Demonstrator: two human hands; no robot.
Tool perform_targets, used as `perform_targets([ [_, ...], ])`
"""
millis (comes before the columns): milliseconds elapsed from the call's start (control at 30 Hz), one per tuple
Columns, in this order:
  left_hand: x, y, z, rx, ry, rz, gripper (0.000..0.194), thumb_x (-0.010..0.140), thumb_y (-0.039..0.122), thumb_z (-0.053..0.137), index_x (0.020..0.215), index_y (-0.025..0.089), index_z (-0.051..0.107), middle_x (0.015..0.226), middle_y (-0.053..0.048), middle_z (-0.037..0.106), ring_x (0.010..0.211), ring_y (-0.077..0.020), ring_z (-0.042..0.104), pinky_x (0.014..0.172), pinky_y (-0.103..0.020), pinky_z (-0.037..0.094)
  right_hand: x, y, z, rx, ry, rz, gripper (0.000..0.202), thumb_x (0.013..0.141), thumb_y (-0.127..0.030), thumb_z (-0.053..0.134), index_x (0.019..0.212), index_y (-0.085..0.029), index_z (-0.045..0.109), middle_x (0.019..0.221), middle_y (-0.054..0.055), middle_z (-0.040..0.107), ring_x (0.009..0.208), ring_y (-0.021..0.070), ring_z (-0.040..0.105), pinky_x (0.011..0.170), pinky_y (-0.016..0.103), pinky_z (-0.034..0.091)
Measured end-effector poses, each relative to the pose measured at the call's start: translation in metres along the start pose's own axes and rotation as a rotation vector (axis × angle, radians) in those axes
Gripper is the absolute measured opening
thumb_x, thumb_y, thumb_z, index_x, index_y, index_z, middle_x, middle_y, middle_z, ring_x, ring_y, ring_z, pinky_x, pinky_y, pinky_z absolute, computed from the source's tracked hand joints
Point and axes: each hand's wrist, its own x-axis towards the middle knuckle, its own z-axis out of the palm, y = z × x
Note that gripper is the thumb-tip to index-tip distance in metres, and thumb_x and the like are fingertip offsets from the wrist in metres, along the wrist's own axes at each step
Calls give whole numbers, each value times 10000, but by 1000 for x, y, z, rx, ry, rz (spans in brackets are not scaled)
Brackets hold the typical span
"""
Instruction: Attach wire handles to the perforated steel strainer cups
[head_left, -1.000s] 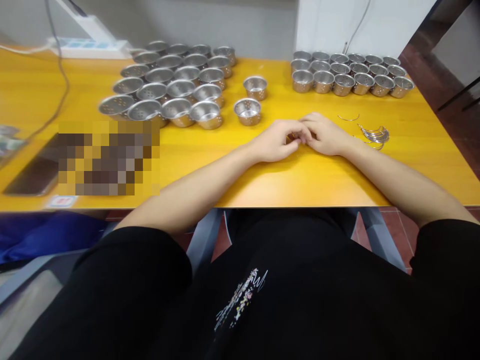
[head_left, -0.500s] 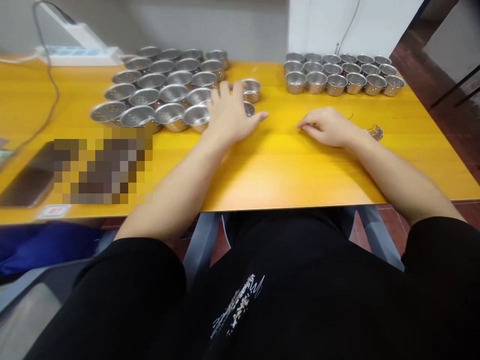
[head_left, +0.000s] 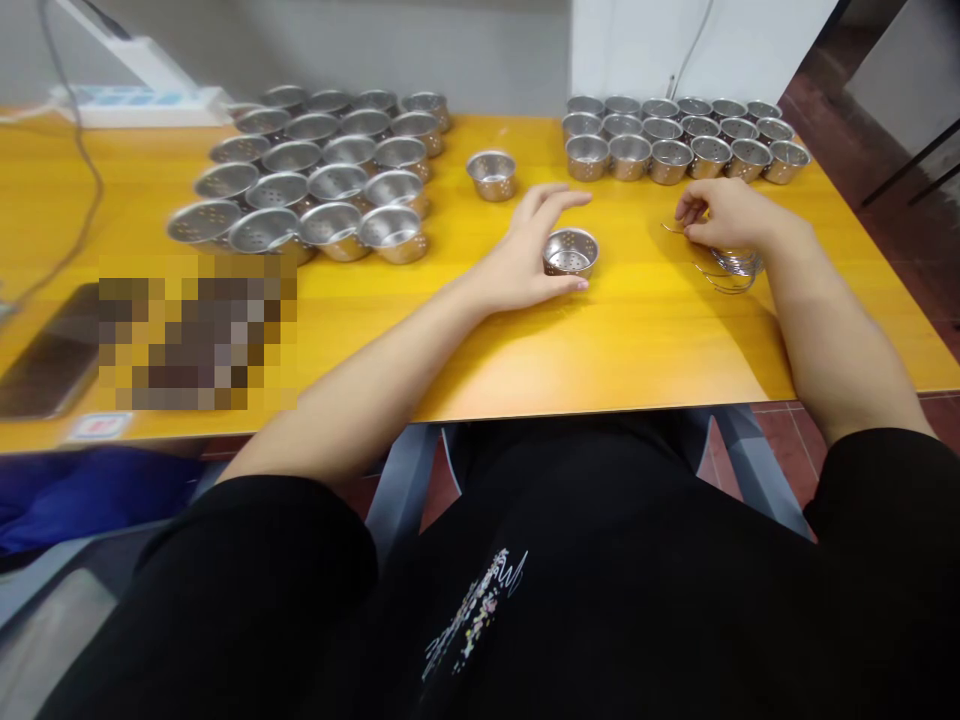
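A small perforated metal cup (head_left: 571,254) stands on the yellow table (head_left: 525,370), between the thumb and fingers of my left hand (head_left: 525,255). That hand is spread around the cup's left side. My right hand (head_left: 716,212) is at the right, its fingers bent together near a thin wire end; whether it grips the wire cannot be seen. Beneath and beside the right hand lies a bunch of curved metal wires (head_left: 739,268). Another metal cup (head_left: 492,176) stands alone behind my left hand.
Rows of metal cups (head_left: 337,232) fill the left back, and more rows of cups (head_left: 671,160) stand at the right back. A power strip (head_left: 150,105), a cable, a dark phone (head_left: 56,350) and a blurred-out item lie at the left.
My left hand has moved right and toward me, from beside the left rows, and the cup near it has shifted with it. My right hand has moved right and back to the wires.
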Motion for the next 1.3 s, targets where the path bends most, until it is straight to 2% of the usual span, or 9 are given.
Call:
perform_targets([
  [167,-3,-21,6,-60,-11,-68,1473,786,875,1140,1972,331,454,2068,-232,488,1933,-564,496,1620,-774,423,7,-14,15,-71,7,-25,453,898,120,707,1050,-301,634,1124,131,865,958,259,719,1000,467,585],
  [267,-4,-30,14,-110,-11,-116,1516,782,882,1150,1981,325,408,1953,-261,617,1908,-584,543,1594,-846,414,13,-18,26,-120,29,-13,424,859,38,758,1060,-314,634,1053,89,838,949,310,727,990,507,618],
  [367,-4,-35,18,-137,-15,-118,1495,799,883,1148,1974,327,411,1802,-246,729,1828,-581,636,1590,-880,399,16,-15,31,-144,25,-14,361,906,-60,805,1118,-306,648,1139,130,858,1006,321,737,996,507,617],
  [533,-3,-30,17,-111,-12,-118,1504,805,939,1113,1979,316,409,1797,-233,725,1814,-583,646,1604,-856,393,12,-14,32,-50,29,-29,325,978,-199,847,1048,-327,557,1165,154,824,1024,295,701,1017,496,583],
  [700,-3,-21,13,-81,-15,-109,1500,781,929,1122,1968,324,433,1878,-256,681,1849,-579,610,1595,-829,421,9,-22,31,160,148,-76,349,926,-233,821,1001,-351,501,1072,97,776,972,281,627,1008,515,577],
  [867,-4,-26,14,-70,-7,-98,1480,767,861,1154,1961,331,459,1893,-255,682,1849,-582,601,1585,-827,423,-5,-28,15,115,-38,-79,343,879,-32,735,1022,-308,590,1146,130,815,977,230,658,1001,462,546],
  [1000,-1,-36,17,-70,-12,-89,1511,742,849,1153,1975,338,447,1898,-247,682,1845,-609,588,1580,-864,396,-16,-35,-1,38,-105,-57,423,896,66,757,1075,-280,594,1182,133,847,1000,219,689,1002,416,542],
  [1133,1,-44,19,-76,-14,-65,1524,709,873,1144,1971,360,461,1909,-233,681,1844,-641,573,1567,-915,373,-14,-48,-5,-74,-161,-50,424,928,66,780,1102,-267,584,1175,110,848,970,219,677,947,390,520],
  [1300,0,-49,20,-75,-16,-55,1565,712,970,1111,1984,337,453,1908,-257,674,1838,-639,581,1558,-909,396,-4,-55,6,-136,-159,-16,464,848,25,878,1015,-286,576,1045,34,808,949,256,696,870,385,500],
])
